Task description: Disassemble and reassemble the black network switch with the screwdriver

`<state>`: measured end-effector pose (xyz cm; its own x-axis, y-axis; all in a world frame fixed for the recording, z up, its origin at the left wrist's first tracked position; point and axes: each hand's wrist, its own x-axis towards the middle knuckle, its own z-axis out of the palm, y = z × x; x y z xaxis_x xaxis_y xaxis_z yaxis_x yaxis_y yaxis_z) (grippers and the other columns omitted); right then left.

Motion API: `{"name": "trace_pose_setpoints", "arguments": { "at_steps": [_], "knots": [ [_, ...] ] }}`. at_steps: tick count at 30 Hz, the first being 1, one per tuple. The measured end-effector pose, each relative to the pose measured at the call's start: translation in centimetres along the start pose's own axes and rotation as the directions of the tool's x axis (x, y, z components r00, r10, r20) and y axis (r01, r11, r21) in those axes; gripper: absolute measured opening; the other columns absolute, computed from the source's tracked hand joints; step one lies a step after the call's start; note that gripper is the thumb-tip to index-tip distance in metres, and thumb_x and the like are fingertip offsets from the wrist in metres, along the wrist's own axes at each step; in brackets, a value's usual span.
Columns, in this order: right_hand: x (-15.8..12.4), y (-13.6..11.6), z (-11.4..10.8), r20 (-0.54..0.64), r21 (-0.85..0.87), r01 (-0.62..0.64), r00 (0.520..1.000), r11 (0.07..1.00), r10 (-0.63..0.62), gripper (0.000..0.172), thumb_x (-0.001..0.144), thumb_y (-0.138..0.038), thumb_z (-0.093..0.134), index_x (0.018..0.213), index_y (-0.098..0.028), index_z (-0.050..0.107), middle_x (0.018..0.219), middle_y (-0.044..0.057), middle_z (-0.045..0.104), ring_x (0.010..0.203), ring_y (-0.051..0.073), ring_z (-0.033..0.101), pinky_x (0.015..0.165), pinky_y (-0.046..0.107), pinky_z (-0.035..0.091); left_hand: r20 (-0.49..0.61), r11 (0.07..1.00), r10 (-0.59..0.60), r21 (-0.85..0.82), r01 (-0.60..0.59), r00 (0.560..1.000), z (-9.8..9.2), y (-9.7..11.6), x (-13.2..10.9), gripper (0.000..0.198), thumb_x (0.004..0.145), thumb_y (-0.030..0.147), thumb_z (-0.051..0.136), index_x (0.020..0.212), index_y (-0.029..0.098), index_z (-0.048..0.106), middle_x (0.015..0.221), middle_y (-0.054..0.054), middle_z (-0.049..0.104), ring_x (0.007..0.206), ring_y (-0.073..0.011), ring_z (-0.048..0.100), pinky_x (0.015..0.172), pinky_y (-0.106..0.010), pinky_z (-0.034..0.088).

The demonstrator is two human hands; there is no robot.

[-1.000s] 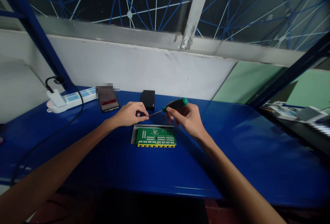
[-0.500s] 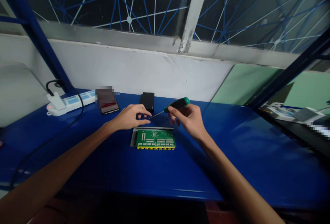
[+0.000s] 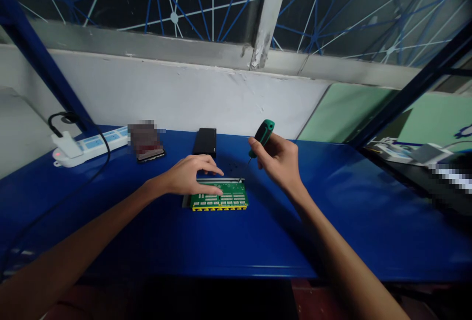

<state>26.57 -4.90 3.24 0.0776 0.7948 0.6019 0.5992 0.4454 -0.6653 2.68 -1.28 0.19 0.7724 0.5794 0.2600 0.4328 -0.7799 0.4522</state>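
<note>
A green circuit board [image 3: 234, 199] with a row of yellow connectors along its near edge lies in a grey metal housing [image 3: 186, 202] on the blue table. My left hand [image 3: 188, 174] is over the board's left part, thumb stretched across it and fingers apart, holding nothing. In my right hand [image 3: 282, 160] is a screwdriver [image 3: 264, 135] with a green and black handle. Its thin shaft slants down to the left, its tip by the far right corner of the board. Whether the tip touches a screw cannot be made out.
Small dark pieces, probably screws [image 3: 233, 166], lie beyond the board. Farther back is a flat black box [image 3: 205, 141]. To the left are a phone-like device [image 3: 151, 153], partly blurred, and a white power strip [image 3: 88, 148] with a black cable. Papers and grey items [image 3: 431, 154] sit at right.
My left hand has come down over the board. The screwdriver has swung more upright, its tip moving from the small pieces beyond the board to the board's far right corner.
</note>
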Motion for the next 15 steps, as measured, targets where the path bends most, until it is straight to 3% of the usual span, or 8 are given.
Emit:
{"name": "trace_pose_setpoints", "arguments": {
  "at_steps": [5, 15],
  "knots": [
    [-0.2, 0.0, 0.3, 0.014, -0.024, 0.014, 1.0, 1.0, -0.014, 0.033, 0.085, -0.045, 0.062, 0.064, -0.019, 0.056, 0.051, -0.001, 0.055, 0.045, 0.011, 0.047, 0.045, 0.028, 0.034, 0.047, 0.999, 0.032, 0.016, -0.033, 0.998, 0.5, 0.8, 0.0, 0.06, 0.07, 0.065, 0.072, 0.115, 0.024, 0.07, 0.112, -0.008, 0.061, 0.098, -0.0231, 0.06, 0.084, -0.036, 0.048],
    [-0.3, -0.1, 0.5, 0.04, -0.035, 0.024, 0.999, 0.999, -0.023, 0.033, 0.085, -0.043, 0.062, 0.063, -0.02, 0.055, 0.049, -0.002, 0.052, 0.044, 0.011, 0.046, 0.045, 0.028, 0.034, 0.07, 0.995, 0.058, 0.077, -0.064, 0.996, 1.0, 1.2, -0.1, 0.071, 0.064, 0.07, 0.072, 0.118, 0.023, 0.069, 0.115, -0.009, 0.059, 0.098, -0.0244, 0.06, 0.082, -0.036, 0.048]
  ]
}}
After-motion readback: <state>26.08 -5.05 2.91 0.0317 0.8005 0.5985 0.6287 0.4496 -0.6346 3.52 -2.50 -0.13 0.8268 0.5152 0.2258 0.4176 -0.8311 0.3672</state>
